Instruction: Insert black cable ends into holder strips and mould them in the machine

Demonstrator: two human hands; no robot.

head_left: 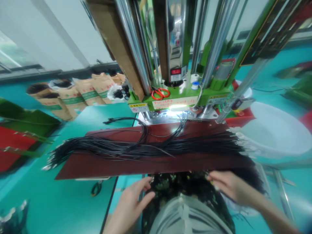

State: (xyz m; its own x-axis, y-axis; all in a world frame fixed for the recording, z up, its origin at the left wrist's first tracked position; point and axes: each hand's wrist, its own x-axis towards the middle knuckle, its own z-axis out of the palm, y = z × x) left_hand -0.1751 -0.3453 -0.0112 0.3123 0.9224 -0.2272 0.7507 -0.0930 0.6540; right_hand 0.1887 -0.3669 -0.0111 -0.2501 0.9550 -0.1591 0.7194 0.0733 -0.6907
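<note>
My left hand (131, 200) is over the left edge of the dark flower-patterned cloth (175, 182) on my lap. Its thumb stands apart from the curled fingers, and I see nothing between them. At the cloth's right side my right hand (227, 185) has its fingertips pressed together; what they pinch, if anything, is too blurred to make out. Ahead of both hands, a long bundle of black cables (136, 146) with pale metallic ends lies across a dark red board (117, 167). Several cables curve from it toward the lit base of a green press (180, 102).
Red-handled scissors (160, 94) rest on the press. A black tape roll (96, 188) is on the green table (70, 201) at left. A large white tub (278, 130) and a red bin (240, 118) stand at right. Paper sacks (75, 94) line the back left.
</note>
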